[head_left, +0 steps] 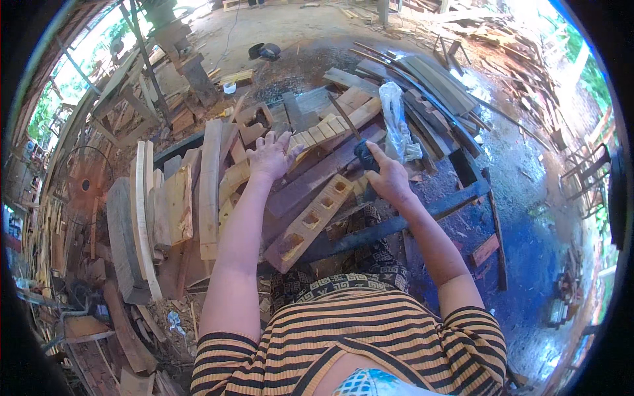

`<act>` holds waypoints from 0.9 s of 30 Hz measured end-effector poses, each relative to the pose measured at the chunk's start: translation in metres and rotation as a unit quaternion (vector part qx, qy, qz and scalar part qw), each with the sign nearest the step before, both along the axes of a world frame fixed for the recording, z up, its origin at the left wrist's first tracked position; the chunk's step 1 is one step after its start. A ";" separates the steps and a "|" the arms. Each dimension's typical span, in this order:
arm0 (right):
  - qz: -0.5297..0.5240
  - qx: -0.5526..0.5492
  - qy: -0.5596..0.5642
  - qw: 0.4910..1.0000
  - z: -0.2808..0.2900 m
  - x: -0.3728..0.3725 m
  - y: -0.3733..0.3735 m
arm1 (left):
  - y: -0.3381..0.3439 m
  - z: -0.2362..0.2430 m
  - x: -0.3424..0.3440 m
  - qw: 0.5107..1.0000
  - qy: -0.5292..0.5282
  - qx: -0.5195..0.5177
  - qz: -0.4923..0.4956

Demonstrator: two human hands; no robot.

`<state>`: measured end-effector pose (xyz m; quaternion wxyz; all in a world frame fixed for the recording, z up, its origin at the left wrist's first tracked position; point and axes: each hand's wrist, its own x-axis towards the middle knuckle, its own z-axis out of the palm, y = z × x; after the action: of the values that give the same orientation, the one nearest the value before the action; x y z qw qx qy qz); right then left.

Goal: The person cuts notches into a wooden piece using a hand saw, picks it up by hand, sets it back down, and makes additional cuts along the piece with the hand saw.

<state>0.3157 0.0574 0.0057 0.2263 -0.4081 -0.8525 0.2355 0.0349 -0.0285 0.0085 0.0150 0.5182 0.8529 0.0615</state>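
Observation:
My left hand (pixel 269 157) is spread over the near-left end of a pale wooden bar (pixel 323 131) with a row of cross cuts along it, its fingertips touching the wood. My right hand (pixel 388 175) is closed round the dark handle of a long, thin, rusty-brown tool (pixel 345 116). The tool's tip points away and to the left, over the bar; whether it is a file or a blade I cannot tell. Nearer to me lies a thick wooden piece (pixel 310 221) with a row of square holes, tilted up to the right.
Beams and curved boards (pixel 210 188) are stacked on my left. A dark metal frame (pixel 422 214) runs along the work's near right side. A clear plastic bag (pixel 395 119) lies on planks at the right. A white cup (pixel 229 88) stands beyond; scrap wood (pixel 515 59) is piled far right.

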 end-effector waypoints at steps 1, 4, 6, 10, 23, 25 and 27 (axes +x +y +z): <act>0.001 0.001 -0.002 1.000 0.000 -0.004 0.000 | 0.000 0.005 0.003 1.000 -0.002 -0.019 0.003; -0.005 0.005 -0.037 0.999 -0.003 -0.011 0.002 | 0.002 0.008 0.003 0.999 -0.008 -0.042 0.006; -0.007 0.025 -0.056 0.998 -0.010 -0.013 0.005 | 0.002 0.009 0.005 0.999 -0.012 -0.045 0.006; 0.006 0.045 -0.058 0.997 -0.011 -0.008 0.000 | 0.002 0.012 0.008 0.999 0.002 -0.050 0.001; 0.019 0.033 -0.102 0.994 0.011 -0.006 -0.010 | -0.002 0.008 -0.001 1.000 0.007 -0.015 0.001; 0.022 0.032 -0.119 0.992 0.006 -0.031 0.019 | 0.000 0.009 0.002 1.000 0.008 -0.016 -0.003; 0.012 0.052 -0.070 0.996 -0.012 -0.048 0.045 | 0.005 0.008 0.006 1.000 0.008 -0.019 -0.010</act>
<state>0.2682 0.1019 -0.0063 0.1843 -0.4004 -0.8825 0.1642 0.0408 -0.0236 0.0164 0.0185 0.5264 0.8491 0.0411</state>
